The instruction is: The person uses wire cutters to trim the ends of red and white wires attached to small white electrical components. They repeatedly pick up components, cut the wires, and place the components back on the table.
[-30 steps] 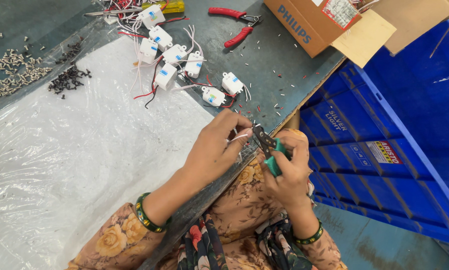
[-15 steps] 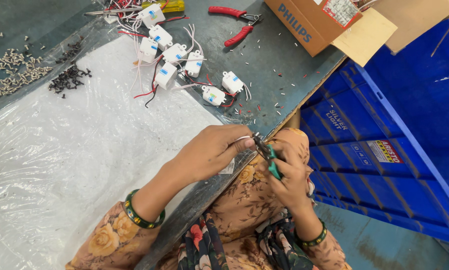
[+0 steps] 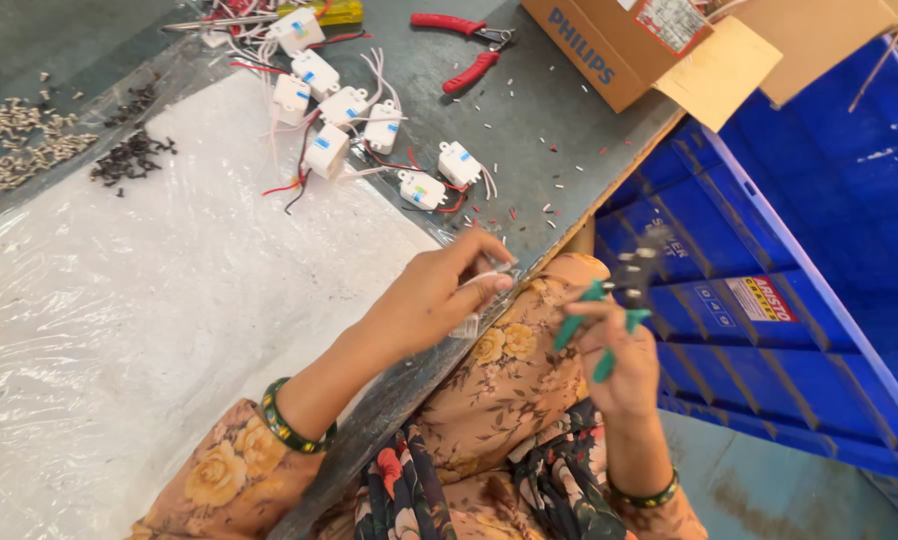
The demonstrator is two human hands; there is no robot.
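Note:
My left hand (image 3: pixel 439 295) pinches a small white module with thin wires (image 3: pixel 489 275) at the table's front edge. My right hand (image 3: pixel 619 350) holds green-handled pliers (image 3: pixel 614 300) out to the right, over my lap and clear of the module, with the dark jaws pointing up. Several more white modules with red and white wires (image 3: pixel 349 120) lie on the grey table beyond my left hand. Both wrists wear green bangles.
A clear plastic sheet (image 3: pixel 139 300) covers the table's left part. Piles of light and dark screws (image 3: pixel 59 150) lie at far left. Red-handled pliers (image 3: pixel 469 45) and a cardboard box (image 3: pixel 619 50) sit at the back. A blue crate (image 3: pixel 799 260) stands at right.
My right hand has pulled the green pliers away to the right from the module. My left hand stays at the table edge, still holding the module.

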